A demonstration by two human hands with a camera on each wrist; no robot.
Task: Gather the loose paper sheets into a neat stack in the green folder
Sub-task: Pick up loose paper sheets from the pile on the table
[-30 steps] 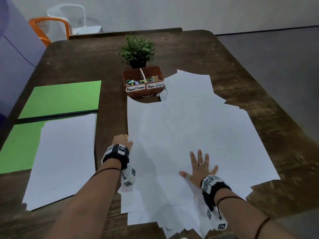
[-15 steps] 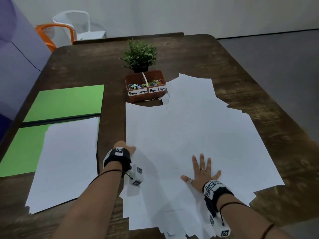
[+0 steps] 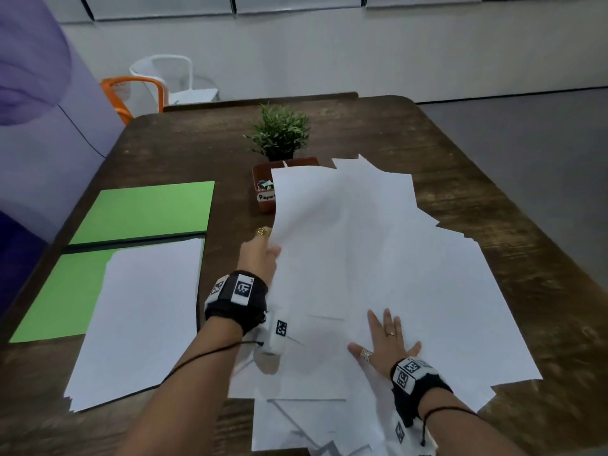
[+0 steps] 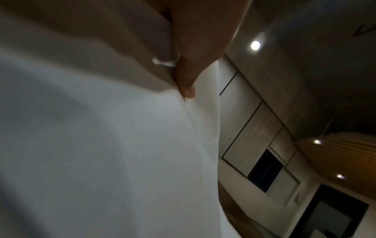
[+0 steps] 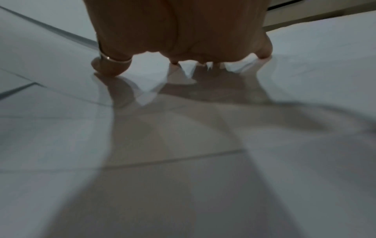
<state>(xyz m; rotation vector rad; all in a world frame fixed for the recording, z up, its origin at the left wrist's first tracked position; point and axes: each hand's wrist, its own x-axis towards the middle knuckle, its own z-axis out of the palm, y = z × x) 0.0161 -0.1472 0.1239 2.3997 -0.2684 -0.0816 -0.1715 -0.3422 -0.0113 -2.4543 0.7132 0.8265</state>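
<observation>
The green folder (image 3: 141, 212) lies open at the table's left, with a white paper stack (image 3: 138, 320) on its near half. A big spread of loose white sheets (image 3: 427, 291) covers the middle and right. My left hand (image 3: 263, 248) pinches the left edge of a top sheet (image 3: 312, 218) and holds it raised and curling; the left wrist view shows the thumb (image 4: 187, 77) pressed on the paper (image 4: 101, 145). My right hand (image 3: 385, 337) lies flat, fingers spread, on the loose sheets; its fingertips (image 5: 109, 67) press the paper (image 5: 183, 161) in the right wrist view.
A small potted plant (image 3: 279, 133) and a brown clip box (image 3: 263, 189), half hidden by the lifted sheet, stand at the table's middle back. Sheets hang over the near table edge (image 3: 312, 436). An orange chair (image 3: 131, 93) and a white chair (image 3: 171, 77) stand beyond the table.
My left hand has taken the left edge of a top sheet and lifted it up, so it now covers part of the clip box. The right hand stays flat on the pile.
</observation>
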